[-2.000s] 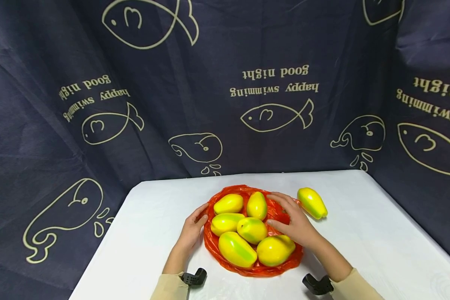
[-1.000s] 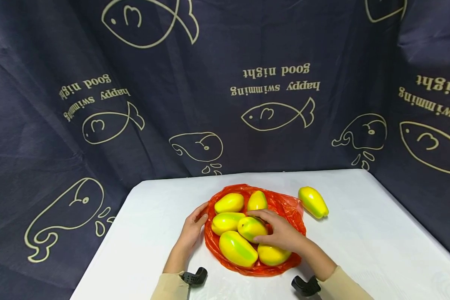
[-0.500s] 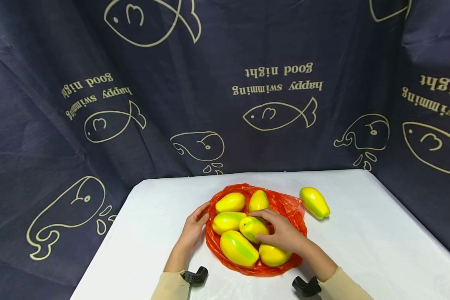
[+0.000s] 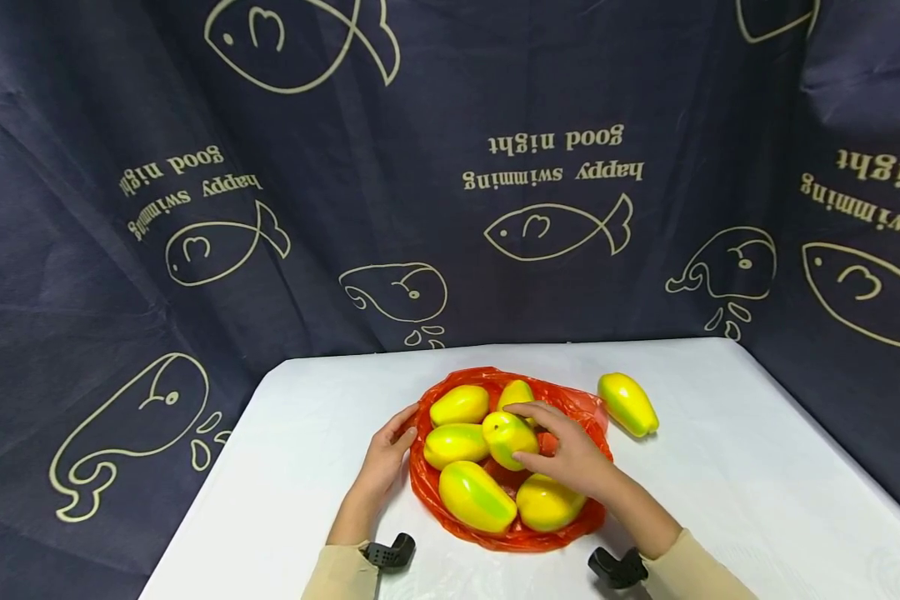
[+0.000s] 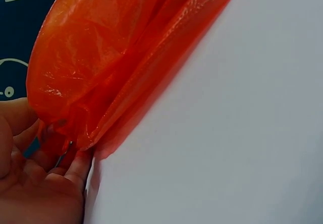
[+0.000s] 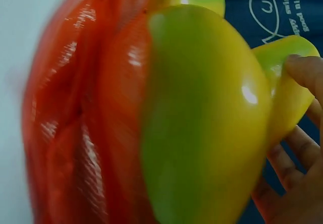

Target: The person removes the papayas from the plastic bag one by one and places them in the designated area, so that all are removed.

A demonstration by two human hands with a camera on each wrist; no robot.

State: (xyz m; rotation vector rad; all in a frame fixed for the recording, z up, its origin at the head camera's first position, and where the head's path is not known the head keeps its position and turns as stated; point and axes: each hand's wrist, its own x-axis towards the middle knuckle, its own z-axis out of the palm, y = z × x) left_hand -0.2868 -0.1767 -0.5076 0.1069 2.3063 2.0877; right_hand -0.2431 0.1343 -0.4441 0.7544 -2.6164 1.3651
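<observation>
My right hand (image 4: 573,450) grips a yellow-green papaya (image 4: 508,439) from its right side, above the middle of an opened red plastic bag (image 4: 570,403). In the right wrist view, the thumb and fingers lie around that held papaya (image 6: 290,90), partly hidden behind a larger papaya (image 6: 207,118). Several more papayas (image 4: 477,497) lie in the bag. At the bag's left edge, my left hand (image 4: 381,460) holds the plastic. The left wrist view shows its fingers (image 5: 78,167) at the gathered red film (image 5: 96,57).
One papaya (image 4: 628,405) lies outside the bag, to its right on the white table (image 4: 720,467). A dark blue curtain (image 4: 420,200) printed with fish and whales hangs behind and at both sides. Black wrist cameras (image 4: 392,552) sit on both wrists.
My right hand moved from the bag's right edge to the middle papaya, took hold of it and raised it slightly away from its neighbours. The left hand stayed at the bag's edge.
</observation>
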